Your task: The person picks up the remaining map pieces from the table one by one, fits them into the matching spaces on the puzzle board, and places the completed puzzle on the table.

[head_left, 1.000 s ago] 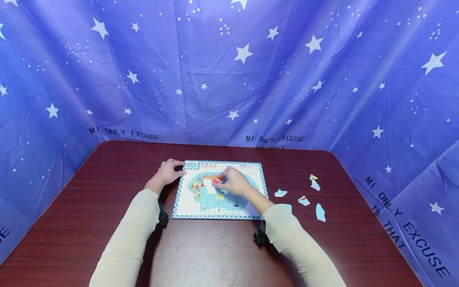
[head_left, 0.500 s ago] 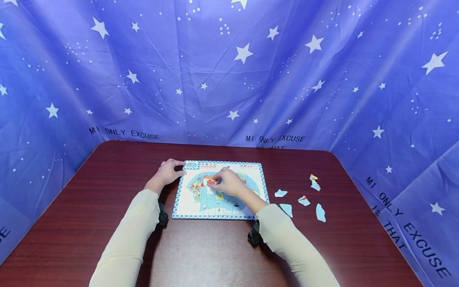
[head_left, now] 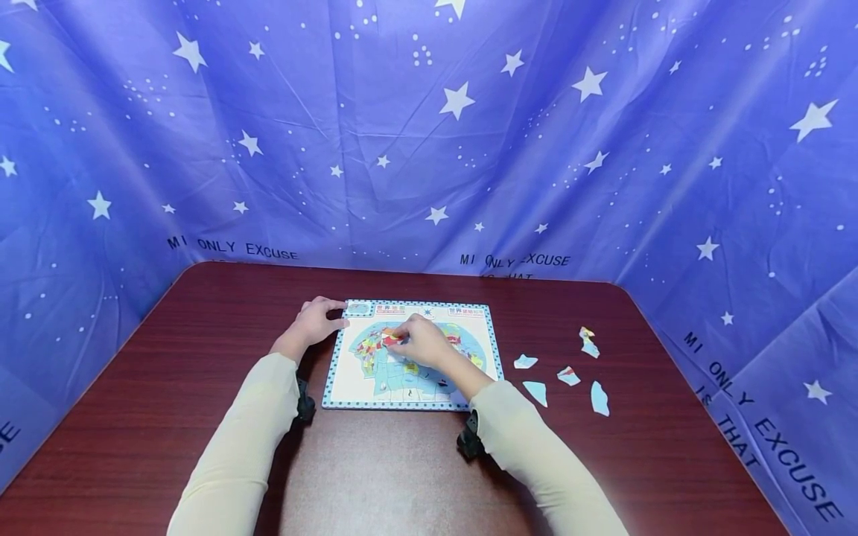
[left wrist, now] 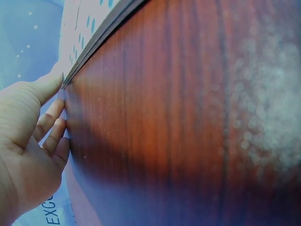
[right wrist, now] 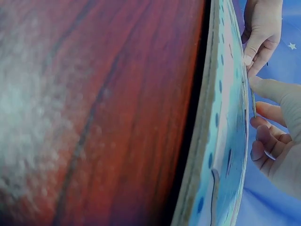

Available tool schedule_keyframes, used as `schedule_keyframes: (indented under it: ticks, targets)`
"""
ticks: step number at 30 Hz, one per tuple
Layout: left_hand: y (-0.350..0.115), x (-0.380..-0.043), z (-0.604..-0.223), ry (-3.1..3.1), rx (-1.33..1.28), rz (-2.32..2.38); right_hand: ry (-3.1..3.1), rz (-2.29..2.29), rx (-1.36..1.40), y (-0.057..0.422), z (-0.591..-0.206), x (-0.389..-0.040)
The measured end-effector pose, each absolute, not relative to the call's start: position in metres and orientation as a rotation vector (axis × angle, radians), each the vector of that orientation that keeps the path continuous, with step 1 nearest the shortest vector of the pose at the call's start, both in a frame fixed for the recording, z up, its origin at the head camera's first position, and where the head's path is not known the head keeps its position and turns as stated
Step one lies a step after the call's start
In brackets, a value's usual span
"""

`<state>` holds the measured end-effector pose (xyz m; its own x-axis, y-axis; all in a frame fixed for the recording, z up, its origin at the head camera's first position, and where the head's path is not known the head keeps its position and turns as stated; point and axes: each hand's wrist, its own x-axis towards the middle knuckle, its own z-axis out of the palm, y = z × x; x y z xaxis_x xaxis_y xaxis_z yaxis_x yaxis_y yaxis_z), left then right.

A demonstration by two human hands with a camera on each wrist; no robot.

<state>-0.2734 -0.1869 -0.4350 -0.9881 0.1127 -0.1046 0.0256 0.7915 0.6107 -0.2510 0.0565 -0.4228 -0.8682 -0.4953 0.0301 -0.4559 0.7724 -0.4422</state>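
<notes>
A world-map puzzle board [head_left: 335, 372] with a blue dotted border lies on the table. My left hand [head_left: 311, 321] rests at its upper left corner, thumb and index fingertip touching the edge. In the left wrist view, the left hand's other fingers [left wrist: 52, 136] extend low beside the board. My right hand [head_left: 427, 341] is over the middle of the map. Between thumb and fingertips it pinches a flat red and orange puzzle piece [head_left: 392, 340], close over the white gap in the map. Seen edge-on in the right wrist view, the puzzle piece [right wrist: 253, 102] is thin; the fingers partly cover it.
Right of the board lie several loose pieces: a blue piece [head_left: 526, 362], a blue and red piece [head_left: 568, 375], a yellow and blue piece [head_left: 589, 342] and a long pale blue piece [head_left: 599, 399]. A star-patterned curtain [head_left: 429, 149] hangs behind the brown table [head_left: 402, 461].
My right hand has shifted slightly left over the map with the puzzle piece, uncovering a loose pale blue piece near the sleeve. My left hand stays at the board's corner.
</notes>
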Motion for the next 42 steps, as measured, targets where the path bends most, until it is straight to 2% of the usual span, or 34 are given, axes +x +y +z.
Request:
schedule_keyframes:
  ticks: [10, 42]
  targets:
    - [-0.1853, -0.2742, -0.4352, 2.839, 0.110, 0.964, 2.887, -0.677, -0.706, 0.0524, -0.4222, -0.2523]
    - [-0.1852, -0.2736, -0.4336, 2.833, 0.099, 0.960, 2.881, -0.679, -0.751, 0.0550, -0.4229, -0.2519]
